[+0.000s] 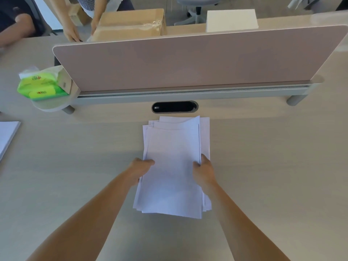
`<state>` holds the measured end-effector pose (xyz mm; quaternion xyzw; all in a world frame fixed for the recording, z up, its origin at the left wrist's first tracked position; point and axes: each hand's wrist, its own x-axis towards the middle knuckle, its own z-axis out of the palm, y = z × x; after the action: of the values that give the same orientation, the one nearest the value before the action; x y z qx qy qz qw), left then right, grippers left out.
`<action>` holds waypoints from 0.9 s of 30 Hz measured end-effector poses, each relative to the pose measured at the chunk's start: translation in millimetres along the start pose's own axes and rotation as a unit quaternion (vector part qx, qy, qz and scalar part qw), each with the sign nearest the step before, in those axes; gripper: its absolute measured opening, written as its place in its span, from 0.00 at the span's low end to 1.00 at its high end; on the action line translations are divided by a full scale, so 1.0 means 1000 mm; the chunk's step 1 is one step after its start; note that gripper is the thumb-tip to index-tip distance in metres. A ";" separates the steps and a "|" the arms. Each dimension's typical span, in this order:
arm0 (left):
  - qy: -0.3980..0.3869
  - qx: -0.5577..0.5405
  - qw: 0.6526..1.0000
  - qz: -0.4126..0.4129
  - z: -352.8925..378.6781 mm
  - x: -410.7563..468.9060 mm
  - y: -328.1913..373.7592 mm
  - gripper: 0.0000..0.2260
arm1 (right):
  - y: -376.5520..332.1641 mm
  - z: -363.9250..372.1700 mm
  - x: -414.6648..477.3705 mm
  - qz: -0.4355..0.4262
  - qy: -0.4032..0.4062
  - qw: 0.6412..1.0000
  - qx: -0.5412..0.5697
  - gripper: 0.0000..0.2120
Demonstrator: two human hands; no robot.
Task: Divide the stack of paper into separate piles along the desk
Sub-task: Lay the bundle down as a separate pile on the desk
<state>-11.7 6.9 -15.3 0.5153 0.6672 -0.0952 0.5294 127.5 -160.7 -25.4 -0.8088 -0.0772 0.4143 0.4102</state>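
A loose stack of white paper [174, 147] lies in the middle of the light wooden desk [273, 166], its sheets fanned unevenly at the far end. My left hand [140, 169] grips the stack's left edge, thumb on top. My right hand [204, 171] grips the right edge, thumb on the top sheets and fingers round the side. The near part of the stack looks slightly lifted off the desk.
A pink divider screen [188, 61] on a grey rail runs across the desk behind a black cable slot [174, 107]. Green tissue packs [40, 85] sit on a small shelf at the left. Another pile of white sheets [6, 136] lies at the left edge. People and a cardboard box [130, 23] are beyond the screen.
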 end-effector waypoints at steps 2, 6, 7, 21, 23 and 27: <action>0.000 -0.007 1.000 0.002 -0.004 0.001 0.000 0.22 | -0.001 -0.003 -0.001 -0.003 -0.003 0.999 0.050 0.13; 0.021 0.013 0.999 0.044 -0.009 -0.001 0.003 0.30 | -0.004 -0.012 -0.004 0.023 -0.028 0.985 0.170 0.12; 0.033 0.028 0.997 0.069 -0.010 -0.005 0.006 0.29 | -0.005 -0.014 -0.006 0.029 -0.039 0.979 0.199 0.12; -0.117 -0.205 0.930 0.283 -0.114 -0.095 0.025 0.09 | -0.083 -0.005 -0.072 -0.168 -0.101 0.942 0.271 0.10; -0.112 -0.223 0.913 0.323 -0.134 -0.104 0.014 0.08 | -0.097 0.008 -0.082 -0.184 -0.103 0.945 0.249 0.09; -0.073 -0.241 0.892 0.374 -0.174 -0.112 -0.015 0.13 | -0.116 0.042 -0.101 -0.221 -0.102 0.944 0.222 0.10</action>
<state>-139.9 51.9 141.6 0.5749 0.3866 0.2366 0.6812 56.2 -106.7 106.5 -0.6133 -0.2015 0.4002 0.6505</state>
